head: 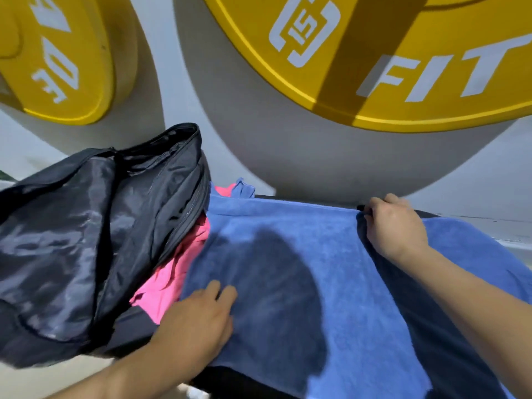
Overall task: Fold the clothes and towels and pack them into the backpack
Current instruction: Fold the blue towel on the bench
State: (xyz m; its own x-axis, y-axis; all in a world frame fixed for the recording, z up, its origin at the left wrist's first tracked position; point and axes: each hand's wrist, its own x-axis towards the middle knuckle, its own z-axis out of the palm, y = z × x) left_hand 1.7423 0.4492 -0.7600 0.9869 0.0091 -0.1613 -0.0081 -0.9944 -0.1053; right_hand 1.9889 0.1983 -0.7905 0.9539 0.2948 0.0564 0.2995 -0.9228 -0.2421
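The blue towel (331, 269) lies spread across the dark bench (429, 215), filling the centre and right of the frame, with its right end running off the lower right edge. The right hand (394, 226), at upper right, has its fingers curled over the towel's far edge and grips it. The left hand (198, 315), at lower centre, rests on the near left part of the cloth with fingers fairly straight, pressing rather than clutching; the thumb is hidden.

The step in hand looks like the first fold of this towel. To do it well, the person would probably carry the far edge straight toward the near edge while the left hand keeps the cloth pinned, so the layers do not skew. The edges should meet evenly before the crease is smoothed flat, since a thick towel holds air and bulges.

The black backpack (86, 240) sits open at the left of the frame, touching a crumpled pink garment (172, 272) that is wedged between it and the towel's left edge. The fold should stay clear of that garment, or it may get dragged in. Yellow weight plates (403, 67) hang on the wall across the top of the frame, close behind the bench.
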